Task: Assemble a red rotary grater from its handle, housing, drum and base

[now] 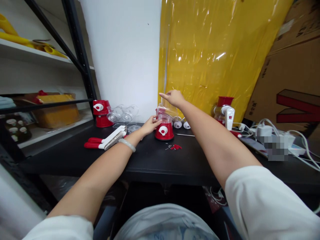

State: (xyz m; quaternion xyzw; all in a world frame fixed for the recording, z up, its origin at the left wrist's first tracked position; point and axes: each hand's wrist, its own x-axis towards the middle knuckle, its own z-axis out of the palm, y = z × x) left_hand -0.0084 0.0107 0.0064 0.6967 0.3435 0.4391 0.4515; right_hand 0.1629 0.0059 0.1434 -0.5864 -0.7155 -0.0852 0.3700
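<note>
A red round-based body (163, 132) with a white knob on its front stands upright on the black table. A clear plastic part (165, 118) sits on its top. My left hand (150, 125) has its thumb and fingers around the upper left side, where the red and clear parts meet. Above and slightly behind it, my right hand (173, 97) is closed in a pinch. A thin pale piece shows under its fingertips, too small to name. Small red pieces (176, 147) and tiny metal bits lie in front of the base.
White handles with red grips (105, 140), clear cups (122, 113) and a red body (102, 115) stand left. White-ended cylinders (177, 122) and a thin metal rod (185, 135) lie behind. An assembled red-and-white unit (226, 111) and cables (265, 128) are right.
</note>
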